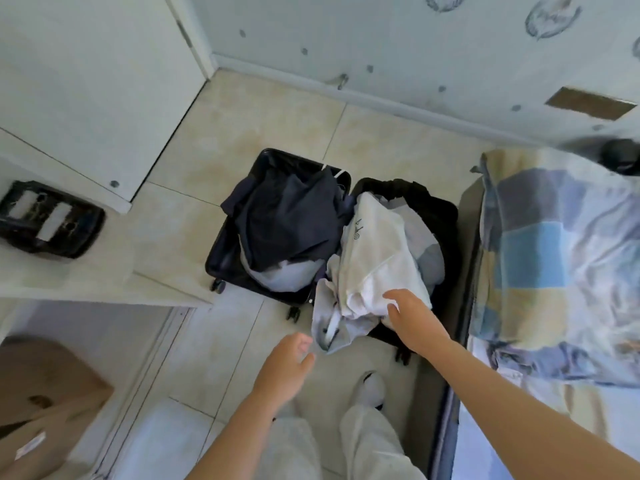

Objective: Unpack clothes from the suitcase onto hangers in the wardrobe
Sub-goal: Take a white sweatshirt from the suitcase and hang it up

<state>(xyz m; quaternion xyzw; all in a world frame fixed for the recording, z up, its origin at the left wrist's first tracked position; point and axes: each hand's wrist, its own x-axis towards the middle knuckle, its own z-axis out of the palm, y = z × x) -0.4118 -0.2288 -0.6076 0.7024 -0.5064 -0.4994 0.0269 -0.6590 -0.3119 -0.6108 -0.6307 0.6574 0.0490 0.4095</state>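
At nine o'clock of the view a black device (52,220) stands on a white desk (69,278), and at seven o'clock there is a cardboard box (45,393). The suitcase (216,261) lies open on the tiled floor in the middle, its two halves side by side. The half at its nine o'clock holds a dark blue garment (291,223). The half at its three o'clock holds a white garment (377,251), and a pale grey piece (329,327) hangs over the rim at six o'clock. The left hand (287,368) hovers just beside this hanging piece, fingers loosely bent, holding nothing. The right hand (412,317) is on the white garment at its five o'clock edge, thumb and fingers pinching the fabric. At three o'clock of the view is a bed with a checked blanket (554,254).
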